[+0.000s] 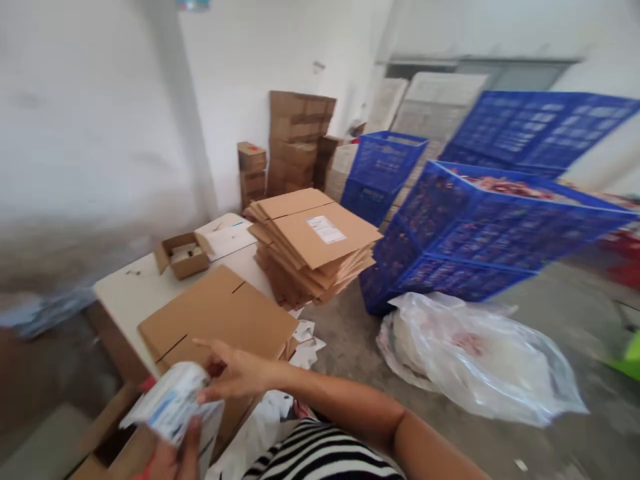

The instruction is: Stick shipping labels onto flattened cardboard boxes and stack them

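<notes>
At the lower left, my left hand is closed on a roll of printed white labels, its thumb against the lower side. My right hand reaches across to the roll's right side, with the index finger stretched out and the thumb apart at the roll's edge. Its other fingers are partly curled, and no object shows between them. Just beyond both hands lies a flat, folded cardboard box with dark slots. Blur hides the label print.
A stack of flattened boxes, labelled on top, stands beyond. A small open carton sits on the white table. Blue crates and a clear plastic bag are on the right. Stacked cartons line the wall.
</notes>
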`<action>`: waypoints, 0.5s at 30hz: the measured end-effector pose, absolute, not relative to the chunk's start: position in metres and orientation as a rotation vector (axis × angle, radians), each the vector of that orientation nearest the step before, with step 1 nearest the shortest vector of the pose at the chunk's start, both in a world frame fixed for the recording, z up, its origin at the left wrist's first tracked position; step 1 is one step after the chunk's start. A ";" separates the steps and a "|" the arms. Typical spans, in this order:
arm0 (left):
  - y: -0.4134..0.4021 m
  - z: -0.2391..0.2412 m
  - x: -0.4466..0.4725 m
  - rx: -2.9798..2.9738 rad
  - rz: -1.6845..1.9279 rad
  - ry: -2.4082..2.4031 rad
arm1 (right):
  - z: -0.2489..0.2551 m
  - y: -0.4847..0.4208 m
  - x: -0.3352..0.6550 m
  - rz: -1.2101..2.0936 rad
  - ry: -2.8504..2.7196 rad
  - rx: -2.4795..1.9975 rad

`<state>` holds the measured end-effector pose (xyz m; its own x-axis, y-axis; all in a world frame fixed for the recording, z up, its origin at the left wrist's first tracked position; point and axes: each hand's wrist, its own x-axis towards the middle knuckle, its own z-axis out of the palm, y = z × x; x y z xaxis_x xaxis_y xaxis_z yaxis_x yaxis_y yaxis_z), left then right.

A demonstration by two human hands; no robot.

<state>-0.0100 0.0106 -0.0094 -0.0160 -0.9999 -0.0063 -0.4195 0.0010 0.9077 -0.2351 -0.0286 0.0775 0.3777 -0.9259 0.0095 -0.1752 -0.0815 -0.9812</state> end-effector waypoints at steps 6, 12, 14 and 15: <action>0.026 0.017 -0.011 1.418 -1.354 -1.341 | 0.068 -0.032 -0.211 -0.906 0.975 -1.473; -0.013 0.050 -0.010 1.311 -1.703 -0.650 | 0.063 -0.026 -0.193 -0.904 1.064 -1.675; -0.024 0.052 -0.011 1.286 -1.739 -0.568 | 0.063 -0.024 -0.188 -0.905 1.083 -1.807; -0.028 0.052 -0.012 1.269 -1.758 -0.530 | 0.063 -0.023 -0.187 -0.925 1.081 -1.859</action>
